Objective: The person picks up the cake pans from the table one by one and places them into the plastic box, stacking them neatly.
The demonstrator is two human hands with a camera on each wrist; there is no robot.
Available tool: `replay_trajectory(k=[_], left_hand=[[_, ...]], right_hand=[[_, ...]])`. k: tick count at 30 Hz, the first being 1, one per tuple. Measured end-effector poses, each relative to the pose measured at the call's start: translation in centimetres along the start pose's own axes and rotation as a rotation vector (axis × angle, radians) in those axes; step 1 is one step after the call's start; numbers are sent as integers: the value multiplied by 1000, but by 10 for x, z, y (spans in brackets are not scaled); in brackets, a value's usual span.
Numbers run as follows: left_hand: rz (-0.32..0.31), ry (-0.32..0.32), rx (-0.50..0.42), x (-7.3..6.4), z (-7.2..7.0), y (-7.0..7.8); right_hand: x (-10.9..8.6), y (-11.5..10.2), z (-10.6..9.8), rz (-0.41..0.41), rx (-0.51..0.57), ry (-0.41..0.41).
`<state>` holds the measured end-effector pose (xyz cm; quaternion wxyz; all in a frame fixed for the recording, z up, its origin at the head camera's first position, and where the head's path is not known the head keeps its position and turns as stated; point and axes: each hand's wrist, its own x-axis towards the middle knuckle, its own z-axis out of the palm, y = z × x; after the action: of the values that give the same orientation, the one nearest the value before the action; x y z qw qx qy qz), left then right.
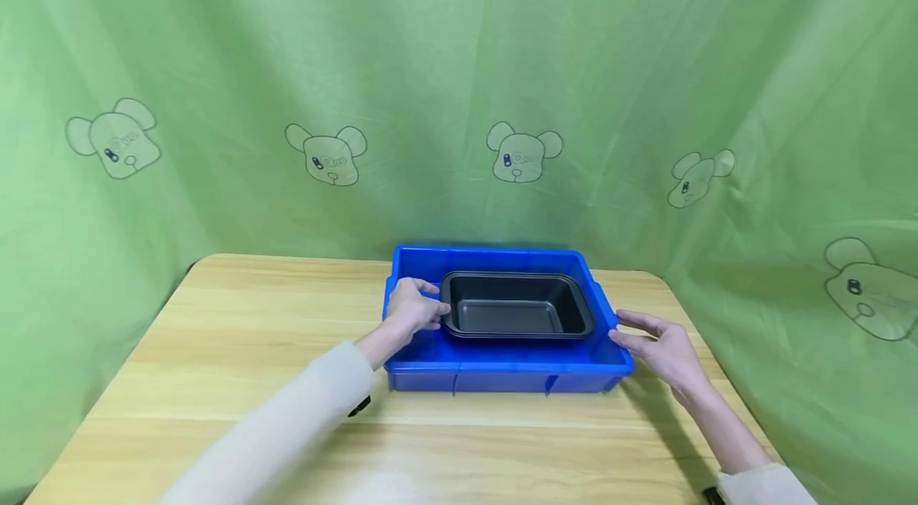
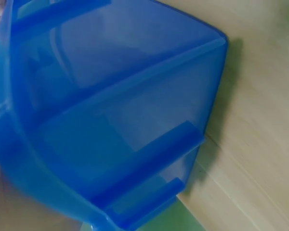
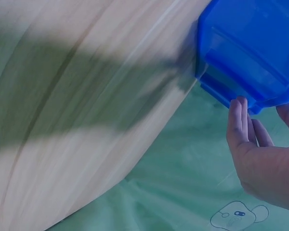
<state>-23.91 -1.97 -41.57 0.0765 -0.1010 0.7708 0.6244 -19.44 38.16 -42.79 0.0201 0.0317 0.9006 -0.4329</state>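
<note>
A black loaf pan (image 1: 513, 334) lies inside a blue plastic bin (image 1: 469, 377) on the table. Over the bin's left wall reaches my left hand (image 1: 414, 304), its thumb and fingers pinching the left end of the pan's rim. In the left wrist view the bin's outer wall (image 2: 149, 96) hides the pan and most of that hand. At the bin's right edge, my right hand (image 1: 665, 346) touches the rim from outside with fairly straight fingers (image 3: 237, 120). Its thumb is spread apart from them near the bin's corner.
The bin stands near the back of the light wood table (image 1: 287, 314). A green curtain (image 1: 430, 75) with bear-face prints hangs behind and at both sides. The table's right edge runs close beside the right hand.
</note>
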Motion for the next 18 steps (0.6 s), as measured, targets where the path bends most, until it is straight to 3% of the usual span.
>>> replay_trajectory(k=[13, 18], left_hand=[[177, -75, -80, -24, -47, -1], [228, -103, -88, -35, -68, -2]], right_hand=[[-13, -28, -1, -111, -44, 170], [-16, -43, 7, -152, -1, 178]])
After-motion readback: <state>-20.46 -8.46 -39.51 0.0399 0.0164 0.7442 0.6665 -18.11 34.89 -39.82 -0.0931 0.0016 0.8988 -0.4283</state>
